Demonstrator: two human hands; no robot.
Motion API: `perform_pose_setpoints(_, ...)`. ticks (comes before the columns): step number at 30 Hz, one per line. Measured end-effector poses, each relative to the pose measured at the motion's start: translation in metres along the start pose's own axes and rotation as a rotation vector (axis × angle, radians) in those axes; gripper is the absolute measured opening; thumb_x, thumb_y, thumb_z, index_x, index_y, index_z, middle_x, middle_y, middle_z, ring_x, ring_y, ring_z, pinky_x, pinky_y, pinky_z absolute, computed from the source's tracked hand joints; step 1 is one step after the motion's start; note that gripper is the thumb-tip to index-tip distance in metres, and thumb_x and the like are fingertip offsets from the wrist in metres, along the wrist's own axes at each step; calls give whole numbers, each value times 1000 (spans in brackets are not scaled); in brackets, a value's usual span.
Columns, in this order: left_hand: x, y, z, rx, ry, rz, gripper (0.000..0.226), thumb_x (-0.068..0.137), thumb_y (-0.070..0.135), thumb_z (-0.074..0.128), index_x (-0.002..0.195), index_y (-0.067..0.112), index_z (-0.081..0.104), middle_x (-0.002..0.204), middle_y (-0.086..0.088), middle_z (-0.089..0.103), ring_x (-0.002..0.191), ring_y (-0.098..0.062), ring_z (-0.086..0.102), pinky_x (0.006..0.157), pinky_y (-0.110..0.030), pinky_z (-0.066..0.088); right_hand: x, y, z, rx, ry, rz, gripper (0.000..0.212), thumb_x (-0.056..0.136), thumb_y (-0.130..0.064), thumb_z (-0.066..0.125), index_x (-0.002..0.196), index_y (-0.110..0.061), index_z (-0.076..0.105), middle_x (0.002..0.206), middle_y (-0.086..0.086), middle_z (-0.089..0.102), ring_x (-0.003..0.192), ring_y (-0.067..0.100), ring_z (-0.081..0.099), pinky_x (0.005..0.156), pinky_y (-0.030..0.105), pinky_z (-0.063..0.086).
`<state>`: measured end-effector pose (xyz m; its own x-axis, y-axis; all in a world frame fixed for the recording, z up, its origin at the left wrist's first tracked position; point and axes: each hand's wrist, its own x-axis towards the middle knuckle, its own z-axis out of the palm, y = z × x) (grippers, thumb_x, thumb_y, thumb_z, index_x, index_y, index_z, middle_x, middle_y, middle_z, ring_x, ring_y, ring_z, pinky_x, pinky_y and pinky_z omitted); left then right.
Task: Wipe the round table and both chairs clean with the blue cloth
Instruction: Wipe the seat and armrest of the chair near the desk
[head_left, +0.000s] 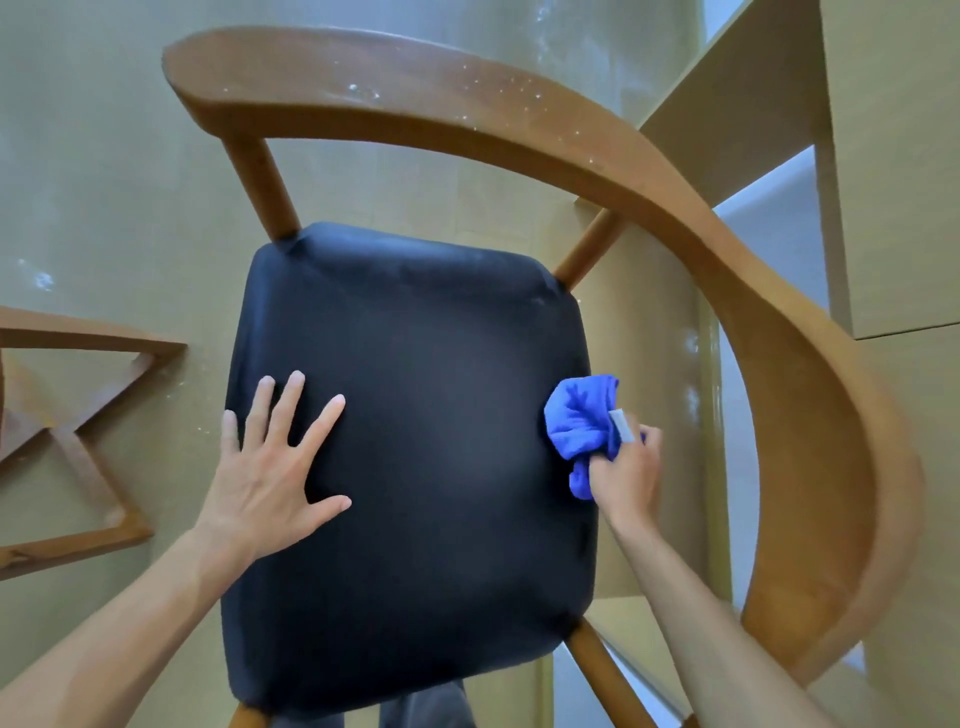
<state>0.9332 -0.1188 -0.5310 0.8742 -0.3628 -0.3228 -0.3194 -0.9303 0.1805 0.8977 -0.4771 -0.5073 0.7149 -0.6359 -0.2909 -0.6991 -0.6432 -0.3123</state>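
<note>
You're on the chair seat (415, 405): right hand (626, 478) grip clamps the blue cloth (582, 421) at its edge, left hand (270, 478) flat, fingers apart; sweep the cloth across next

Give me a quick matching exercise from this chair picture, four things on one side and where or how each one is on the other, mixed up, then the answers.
Things:
1. left hand
2. blue cloth
3. seat
4. backrest

States:
A. curved wood with pale specks
B. black and padded
C. flat on the seat, fingers spread
D. bunched at the seat's right edge in the right hand

Pairs: 1-C, 2-D, 3-B, 4-A
</note>
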Motion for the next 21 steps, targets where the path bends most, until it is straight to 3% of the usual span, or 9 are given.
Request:
perform_pose_setpoints(2,7,0,-2,-9,-50,-40,124,42,63,87,147,24,34,156,-22,22,140,-48,21,91,-70,40,3,0,3,86,-1,283,18,85,-9,57,102,-1,56,105,8,47,87,36,57,69,36,45)
perform_pose_setpoints(4,11,1,-1,-21,-102,-68,125,42,66,85,148,26,32,158,-20,17,142,-46,17,90,-68,43,11,-7,8,137,17,388,15,84,-9,56,97,0,55,104,15,57,79,35,57,66,34,44)
perform_pose_setpoints(6,12,1,1,-27,-123,-84,124,46,67,83,150,28,29,160,-18,11,144,-44,9,94,-67,41,23,-29,8,186,40,399,15,84,-11,56,98,-3,55,102,17,63,78,35,60,67,35,48)
perform_pose_setpoints(8,12,1,3,-34,-119,-93,125,48,68,82,152,29,23,160,-17,7,145,-42,4,98,-65,40,40,-61,13,183,70,355,28,86,-16,56,112,-7,54,109,15,61,90,36,61,74,38,48)
perform_pose_setpoints(11,12,2,5,-35,-102,-88,130,43,68,83,150,27,22,159,-18,14,143,-43,10,94,-65,43,54,-122,32,139,118,264,42,85,-17,53,127,-15,50,116,15,57,100,38,60,81,42,48)
perform_pose_setpoints(14,13,2,6,-41,-84,-77,131,39,68,84,148,26,25,158,-19,18,143,-43,14,92,-65,44,32,-215,70,5,64,-3,48,85,-14,51,132,-21,45,120,14,48,102,36,55,74,39,45)
perform_pose_setpoints(17,15,-1,9,-57,-48,-59,129,37,66,86,146,24,31,156,-21,23,144,-42,14,90,-67,43,-18,-292,113,-172,-18,-460,46,83,-12,56,127,-23,49,117,10,49,92,30,53,60,33,41)
perform_pose_setpoints(21,14,-2,11,-98,-17,-54,128,38,62,88,147,25,31,158,-20,20,149,-35,-5,91,-68,43,-5,-283,115,-320,42,-840,49,59,-9,71,104,-26,66,92,4,61,62,21,50,43,25,29)
